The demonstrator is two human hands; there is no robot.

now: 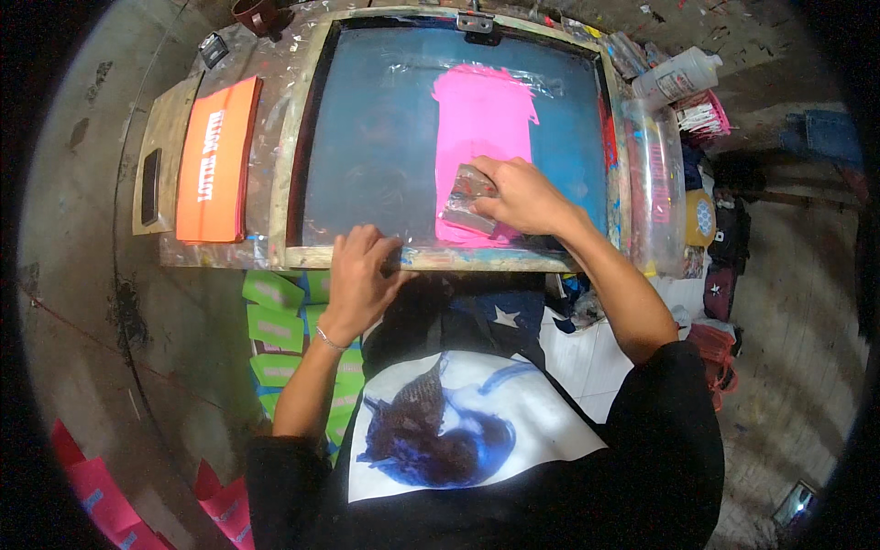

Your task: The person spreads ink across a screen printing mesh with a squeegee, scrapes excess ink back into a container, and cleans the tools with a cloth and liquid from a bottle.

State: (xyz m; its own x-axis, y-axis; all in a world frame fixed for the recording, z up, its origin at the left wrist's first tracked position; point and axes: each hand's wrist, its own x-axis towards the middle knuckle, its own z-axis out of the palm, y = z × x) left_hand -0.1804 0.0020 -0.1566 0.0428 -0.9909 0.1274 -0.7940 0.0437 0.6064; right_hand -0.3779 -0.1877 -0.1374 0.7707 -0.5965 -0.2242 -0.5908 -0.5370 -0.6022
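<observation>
A wooden-framed printing screen (385, 119) with blue-grey mesh stands in front of me. A broad strip of bright pink ink (484, 119) runs along its right half. My right hand (527, 194) is closed around a worn, paint-stained squeegee (470, 200), which rests on the near part of the pink strip. My left hand (360, 275) is at the near rail of the screen, left of the ink, its fingers curled over the wood and its thumb out to the right. The undersides of the left fingers are hidden.
A stack of orange printed sheets (217, 160) and a dark phone (150, 186) lie left of the screen. A metal hinge clamp (478, 26) sits at its far rail. To the right are a white bottle (676, 79) and a clear plastic container (654, 179). Green printed pieces (275, 325) lie below.
</observation>
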